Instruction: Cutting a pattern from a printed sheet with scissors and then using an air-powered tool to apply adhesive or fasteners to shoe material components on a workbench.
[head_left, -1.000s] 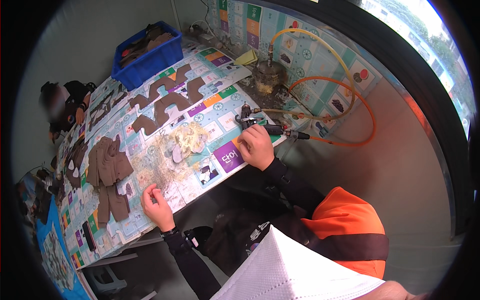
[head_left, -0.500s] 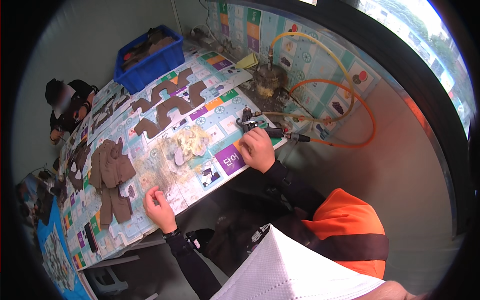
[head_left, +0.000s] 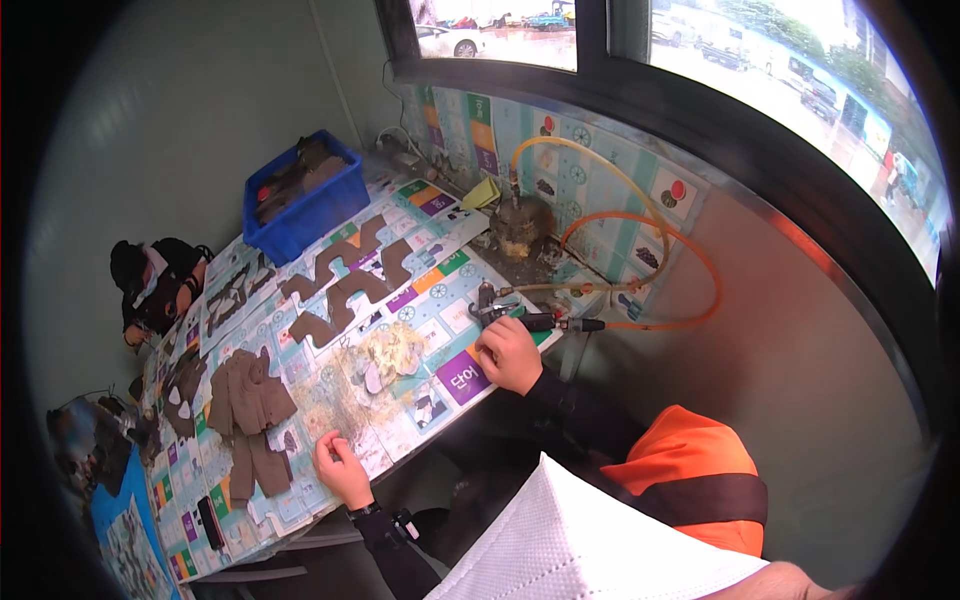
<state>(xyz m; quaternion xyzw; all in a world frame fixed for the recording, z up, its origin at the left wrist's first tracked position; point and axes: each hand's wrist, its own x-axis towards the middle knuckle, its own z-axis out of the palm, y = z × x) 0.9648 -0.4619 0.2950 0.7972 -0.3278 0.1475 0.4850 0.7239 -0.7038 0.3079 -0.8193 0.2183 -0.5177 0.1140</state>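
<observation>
My right hand (head_left: pixel 510 356) rests at the table's right edge, its fingers curled; anything inside them is hidden. Just beyond lies a black and silver spray gun (head_left: pixel 487 300), its dark handle close against the knuckles. Over the near edge of the table, my left hand (head_left: pixel 343 472) hovers with loosely bent fingers, thumb apart, holding nothing I can see. Left of it are stacked brown cut pieces (head_left: pixel 255 395). Between the hands and farther in sits a crusted yellowish patch of dried residue (head_left: pixel 392 350). Brown angular cut pieces (head_left: pixel 368 287) lie in rows beyond.
A blue bin (head_left: pixel 310 232) of brown pieces stands at the far end. Behind the spray gun sits a crusted metal pot (head_left: pixel 522 228), with a looping yellow hose (head_left: pixel 640 185) and orange hose (head_left: pixel 718 285). A person (head_left: pixel 160 285) works at far left. A phone (head_left: pixel 210 522) lies near left.
The view has tilted up, showing more of the windows, so the table sits lower. Both hands hold nearly the same places and poses on the table.
</observation>
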